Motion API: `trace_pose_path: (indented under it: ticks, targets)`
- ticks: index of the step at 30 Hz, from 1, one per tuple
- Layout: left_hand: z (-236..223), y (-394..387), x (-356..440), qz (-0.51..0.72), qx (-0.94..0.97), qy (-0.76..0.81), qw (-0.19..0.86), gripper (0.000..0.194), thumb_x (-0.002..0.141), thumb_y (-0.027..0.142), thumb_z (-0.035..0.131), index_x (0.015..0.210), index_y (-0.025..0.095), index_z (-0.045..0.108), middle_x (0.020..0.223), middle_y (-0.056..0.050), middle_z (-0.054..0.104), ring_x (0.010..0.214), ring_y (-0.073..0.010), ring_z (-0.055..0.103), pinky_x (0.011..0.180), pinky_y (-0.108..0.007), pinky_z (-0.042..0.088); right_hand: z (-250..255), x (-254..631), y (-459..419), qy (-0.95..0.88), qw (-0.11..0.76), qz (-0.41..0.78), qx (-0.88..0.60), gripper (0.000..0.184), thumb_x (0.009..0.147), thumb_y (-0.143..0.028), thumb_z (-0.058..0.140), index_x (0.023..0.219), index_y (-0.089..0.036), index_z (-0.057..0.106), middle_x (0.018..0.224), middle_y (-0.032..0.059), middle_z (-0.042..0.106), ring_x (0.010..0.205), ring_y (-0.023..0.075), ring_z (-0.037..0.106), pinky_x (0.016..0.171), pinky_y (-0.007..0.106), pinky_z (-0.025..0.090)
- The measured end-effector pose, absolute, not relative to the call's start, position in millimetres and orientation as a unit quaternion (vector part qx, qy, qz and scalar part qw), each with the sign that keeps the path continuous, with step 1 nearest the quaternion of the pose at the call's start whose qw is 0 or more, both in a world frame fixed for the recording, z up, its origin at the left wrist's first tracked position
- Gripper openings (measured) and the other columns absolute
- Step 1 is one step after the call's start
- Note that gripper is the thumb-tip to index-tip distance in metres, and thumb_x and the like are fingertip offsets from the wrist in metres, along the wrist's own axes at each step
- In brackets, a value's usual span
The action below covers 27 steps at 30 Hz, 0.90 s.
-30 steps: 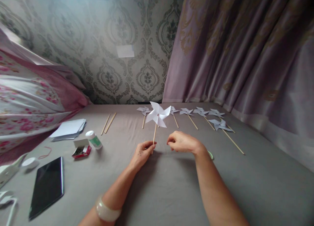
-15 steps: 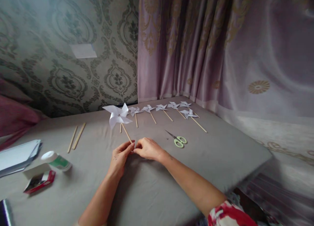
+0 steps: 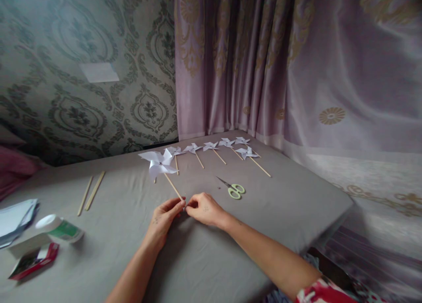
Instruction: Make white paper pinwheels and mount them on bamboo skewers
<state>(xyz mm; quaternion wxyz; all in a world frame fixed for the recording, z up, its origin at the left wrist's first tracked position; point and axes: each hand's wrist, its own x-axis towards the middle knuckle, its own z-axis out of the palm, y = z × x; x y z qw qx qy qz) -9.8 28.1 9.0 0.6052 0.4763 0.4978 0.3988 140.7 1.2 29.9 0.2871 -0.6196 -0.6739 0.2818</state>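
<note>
A white paper pinwheel (image 3: 160,163) on a thin wooden stick leans up and to the left in front of me. My left hand (image 3: 165,217) is closed on the lower end of its stick, thumb against fingers. Close beside it, my right hand (image 3: 204,210) is pinched near the stick's bottom end; whatever its fingertips hold is too small to make out. Farther back lie several finished pinwheels (image 3: 210,146) in a row, sticks toward me. Scissors with light green handles (image 3: 235,191) rest to the right, a tiny dark bit (image 3: 219,188) beside their tip.
Loose wooden sticks (image 3: 95,191) lie at the left. Nearer are a white and green bottle (image 3: 60,228), an open red box (image 3: 34,261) with small dark items, and a stack of paper sheets (image 3: 16,221). Patterned wall and curtain (image 3: 204,74) border the grey-covered table (image 3: 211,259).
The view has turned a little to the right, so most things sit farther left. The pinwheel's head has tilted slightly, and a small gap shows between my two hands.
</note>
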Motion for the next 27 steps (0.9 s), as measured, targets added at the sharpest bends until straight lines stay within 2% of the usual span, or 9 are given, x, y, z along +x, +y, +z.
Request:
trace_pose_path:
  ticks: [7,11,20,27]
  targets:
    - [4.3,32.2,-14.2,0.38,0.487,0.503,0.604,0.058,0.054,0.05,0.08,0.096,0.012,0.072,0.089,-0.011,0.071,0.073,-0.0162,0.062,0.063,-0.023,0.046,32.5,191.5,7.2,-0.619,0.321,0.278,-0.661,0.02,0.075,-0.026,0.06,0.082,-0.014,0.074,0.071,0.0044,0.072,0.064,0.0131,0.063,0.06,0.021,0.045]
    - [4.9,33.8,-15.4,0.38,0.485,0.501,0.608,0.057,0.051,0.05,0.081,0.092,0.011,0.072,0.085,-0.011,0.071,0.071,-0.0162,0.062,0.063,-0.023,0.047,30.8,234.3,18.9,-0.572,0.343,0.226,-0.71,0.02,0.077,-0.026,0.058,0.082,-0.013,0.072,0.068,0.0032,0.071,0.06,0.0121,0.063,0.059,0.02,0.046]
    - [3.4,36.0,-16.3,0.364,0.502,0.504,0.601,0.054,0.055,0.051,0.079,0.092,0.011,0.073,0.084,-0.012,0.071,0.07,-0.0168,0.062,0.062,-0.024,0.047,28.2,306.1,30.3,-0.484,0.339,0.098,-0.801,0.023,0.079,-0.026,0.054,0.087,-0.016,0.072,0.089,0.0086,0.074,0.086,0.0192,0.068,0.076,0.026,0.047]
    - [5.2,35.5,-15.5,0.361,0.504,0.507,0.599,0.054,0.054,0.051,0.079,0.09,0.012,0.073,0.083,-0.011,0.071,0.07,-0.0169,0.062,0.062,-0.024,0.047,11.2,313.5,24.8,-0.463,0.296,0.074,-0.832,0.025,0.082,-0.027,0.053,0.09,-0.016,0.073,0.093,0.0105,0.074,0.089,0.0209,0.068,0.075,0.026,0.046]
